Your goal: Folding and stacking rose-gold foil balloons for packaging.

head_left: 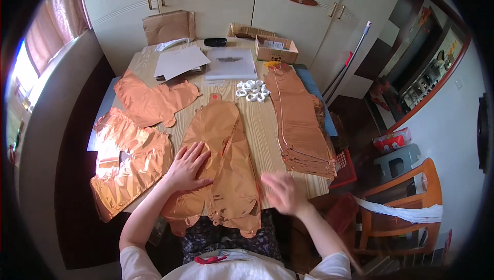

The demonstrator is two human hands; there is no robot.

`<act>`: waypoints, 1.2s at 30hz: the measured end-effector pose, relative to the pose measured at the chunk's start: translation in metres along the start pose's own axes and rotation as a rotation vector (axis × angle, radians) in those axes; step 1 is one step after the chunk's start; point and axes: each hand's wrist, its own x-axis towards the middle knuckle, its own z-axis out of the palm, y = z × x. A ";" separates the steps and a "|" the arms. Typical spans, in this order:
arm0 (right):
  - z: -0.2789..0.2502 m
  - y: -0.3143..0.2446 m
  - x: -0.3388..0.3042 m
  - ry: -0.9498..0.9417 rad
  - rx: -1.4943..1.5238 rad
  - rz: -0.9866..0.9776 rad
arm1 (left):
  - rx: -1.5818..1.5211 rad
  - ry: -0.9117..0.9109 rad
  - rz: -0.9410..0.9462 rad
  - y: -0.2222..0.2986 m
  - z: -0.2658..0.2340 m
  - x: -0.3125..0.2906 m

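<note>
A flat copper-coloured foil balloon (234, 172) lies in front of me, its narrow tab with a red mark pointing away and its lower end hanging past the table's near edge. My left hand (189, 169) rests on its left part, palm down with fingers spread. Just off the balloon's right edge hovers my right hand (284, 192), slightly blurred, fingers loosely apart and nothing visible in them. To the left lie two more flat foil balloons, a shiny crumpled one (139, 161) and a duller one (154, 97) beyond it. A layered stack of folded foil balloons (298, 120) lies at the right.
Several white ribbon rolls (252, 89) sit mid-table. Behind them are a clear plastic sheet pack (230, 66), white card (180, 64), a black object (215, 42) and an open cardboard box (277, 51). A wooden chair (401, 213) and a grey stool (399, 161) stand right.
</note>
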 end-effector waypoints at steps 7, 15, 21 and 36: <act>0.031 0.053 0.062 -0.300 -0.218 0.072 | -0.006 0.018 0.019 0.000 -0.004 0.005; 0.047 0.050 0.078 -0.383 -0.295 0.081 | -0.009 0.014 0.006 0.001 -0.004 0.005; 0.052 0.044 0.082 -0.354 -0.275 0.087 | -0.010 0.029 0.014 0.000 -0.001 0.005; 0.052 0.044 0.083 -0.325 -0.298 0.064 | -0.058 0.116 0.111 0.014 -0.011 0.045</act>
